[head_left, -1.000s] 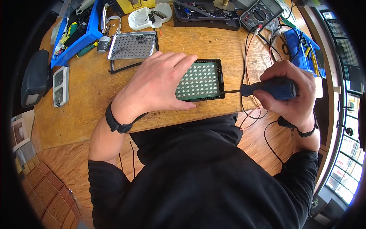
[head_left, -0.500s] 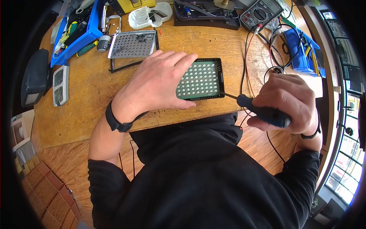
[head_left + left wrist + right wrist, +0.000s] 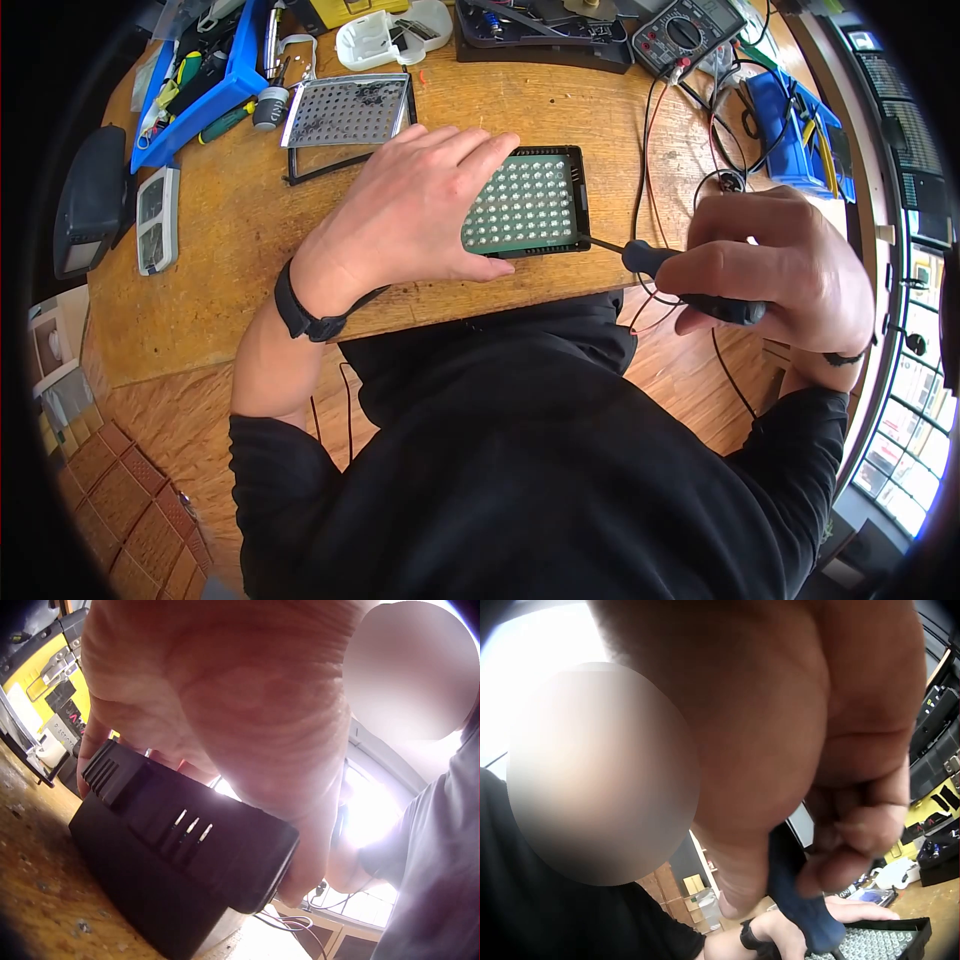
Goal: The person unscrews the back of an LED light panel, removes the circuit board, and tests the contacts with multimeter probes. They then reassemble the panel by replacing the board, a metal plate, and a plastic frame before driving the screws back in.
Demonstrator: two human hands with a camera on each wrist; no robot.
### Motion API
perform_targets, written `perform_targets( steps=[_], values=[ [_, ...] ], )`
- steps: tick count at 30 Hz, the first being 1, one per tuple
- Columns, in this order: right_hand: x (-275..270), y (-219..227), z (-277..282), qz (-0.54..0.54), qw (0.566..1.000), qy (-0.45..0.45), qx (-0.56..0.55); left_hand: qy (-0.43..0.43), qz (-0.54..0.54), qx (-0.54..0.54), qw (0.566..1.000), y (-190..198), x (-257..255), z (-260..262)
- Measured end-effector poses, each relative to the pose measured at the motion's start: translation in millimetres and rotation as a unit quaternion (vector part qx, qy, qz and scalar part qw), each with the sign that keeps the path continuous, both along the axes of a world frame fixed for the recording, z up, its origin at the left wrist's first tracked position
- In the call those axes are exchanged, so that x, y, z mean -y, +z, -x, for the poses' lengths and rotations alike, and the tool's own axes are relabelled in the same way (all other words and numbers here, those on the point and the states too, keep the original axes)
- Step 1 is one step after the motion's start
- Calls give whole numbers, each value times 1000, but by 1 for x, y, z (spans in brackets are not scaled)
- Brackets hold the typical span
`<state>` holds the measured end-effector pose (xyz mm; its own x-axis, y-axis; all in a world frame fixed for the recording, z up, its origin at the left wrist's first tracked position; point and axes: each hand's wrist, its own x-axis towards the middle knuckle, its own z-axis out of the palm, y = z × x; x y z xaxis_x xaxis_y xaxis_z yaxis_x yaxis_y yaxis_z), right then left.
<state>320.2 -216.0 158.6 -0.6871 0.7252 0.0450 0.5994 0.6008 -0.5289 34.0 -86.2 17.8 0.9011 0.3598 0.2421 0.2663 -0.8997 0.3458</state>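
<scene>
An LED light panel point(image 3: 528, 205), a green board with rows of clear LEDs in a black housing point(image 3: 172, 840), lies on the table. My left hand point(image 3: 415, 205) spans its left part, fingers over the far side and thumb along the near side, holding it and hiding that end. In my right hand point(image 3: 775, 265) I grip a screwdriver by its blue handle point(image 3: 799, 892). Its thin dark shaft point(image 3: 606, 245) points left, with the tip at the panel's near right corner.
A perforated metal plate point(image 3: 350, 110) lies on a black frame point(image 3: 330, 170) behind my left hand. Blue tool bins point(image 3: 240, 85) stand at left and right. A multimeter point(image 3: 685, 38) with trailing leads sits at the back right. The wooden table's point(image 3: 230, 230) front edge runs close below the panel.
My right hand has rolled over on the screwdriver, its back now facing up, and shifted towards me. The handle has swung lower while the tip stays at the corner. My left hand keeps its hold.
</scene>
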Motion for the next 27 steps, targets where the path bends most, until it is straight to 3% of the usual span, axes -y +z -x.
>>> perform_targets(
  steps=[1,3,11,13,15,17,19,21,27],
  values=[
    [0,5,0,55,998,-2,23,1,2,-1,1000,1,0,0],
    [-1,11,3,66,996,3,53,2,4,-1,1000,1,0,-1],
    [-26,14,6,108,994,29,-7,-1,4,-1,1000,-1,-1,0],
    [-13,15,15,101,994,4,32,-1,1,0,1000,-2,-1,1],
    [-2,17,29,31,986,-140,91,-2,-1,1,1000,-2,-1,0],
    [-3,22,33,36,988,-127,74,0,23,-11,1000,0,-1,1],
    [-6,23,33,-63,990,-42,116,0,20,-7,1000,-2,-2,1],
    [-1,31,35,-37,983,-39,176,0,19,-4,1000,-2,-1,1],
    [1,10,38,-64,993,-52,86,-3,19,-1,1000,-2,-1,1]
  ],
)
